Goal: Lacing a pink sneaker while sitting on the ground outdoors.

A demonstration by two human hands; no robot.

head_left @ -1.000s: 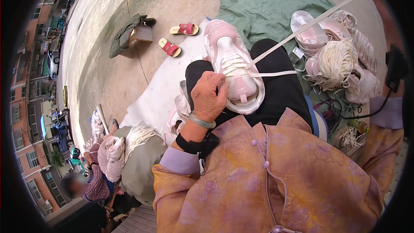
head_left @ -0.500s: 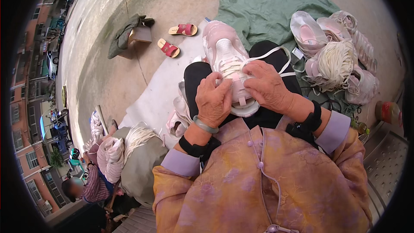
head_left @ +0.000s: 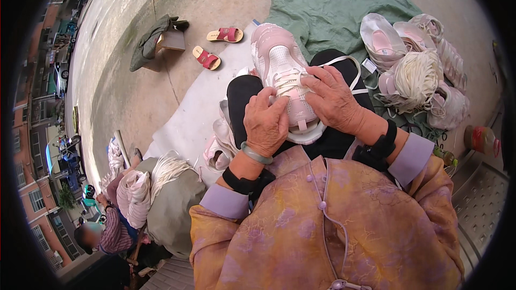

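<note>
A pink and white sneaker (head_left: 279, 56) rests across my lap, toe pointing away from me. White shoelace (head_left: 290, 79) runs in rows over its tongue, and a loose length loops out over my right knee. My left hand (head_left: 266, 124) grips the left edge of the lacing, thumb and fingers curled together. On the opposite edge, my right hand (head_left: 334, 99) has its fingers bent at the eyelets, pinching the lace; the fingertips are partly hidden.
More pink shoes (head_left: 384, 43) and a bundle of cream laces (head_left: 416, 80) lie to the right by a green cloth (head_left: 328, 5). At left are red sandals (head_left: 226, 35), a draped box (head_left: 171, 40) and a grey-covered heap (head_left: 174, 204) with laces. Another person (head_left: 115, 228) sits lower left.
My right hand has shifted slightly up along the lacing, its fingers straighter than before. My left hand stays at the shoe's left edge. The view has moved a little.
</note>
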